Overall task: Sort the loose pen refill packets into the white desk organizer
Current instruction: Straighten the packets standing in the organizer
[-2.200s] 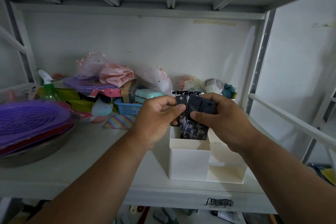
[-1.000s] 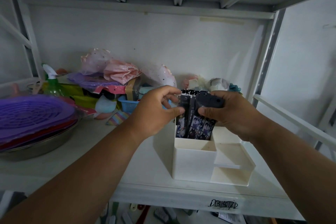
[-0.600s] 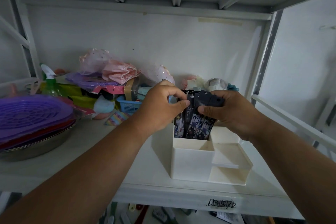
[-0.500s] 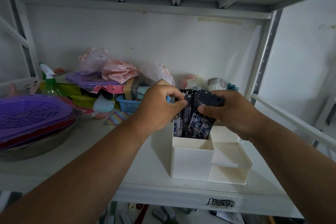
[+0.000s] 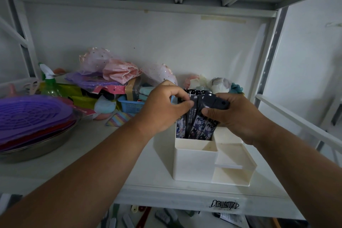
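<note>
Carrier: white painted metal shelf (image 5: pixel 88 146), organizer near its front edge toward the right corner; clutter sits along the back and left.

White plastic desk organizer (image 5: pixel 194 164): a rigid box, with a tall compartment on the left and shallower stepped trays on the right. Judged light; it may slide on the smooth shelf if you push sideways, so press down rather than across.

Dark, glossy printed pen refill packets (image 5: pixel 196 126): a bundle stands upright in the tall rear-left compartment, tops well above the rim and leaning slightly right. Judged light, thin and flexible along their length, with slick film faces. They will likely fan or buckle if shoved from the top. Take them near the dark header cards, where the card looks stiffest, and steady the sides.

Your right hand (image 5: pixel 238 116): fingers and thumb curled round the header end of the right-side packets, thumb across the front.

Your left hand (image 5: pixel 162 111): thumb and curled fingers pinching the top of the left-side packets, next to the right hand.

Judgement: the packets are being seated and squared. Ease them down together; a loose grip on the film could let one slip out over the rim. I cannot tell whether they reach the compartment floor.

Stacked purple plastic mesh covers (image 5: pixel 31 114) lie at the shelf's left edge, well apart.
</note>
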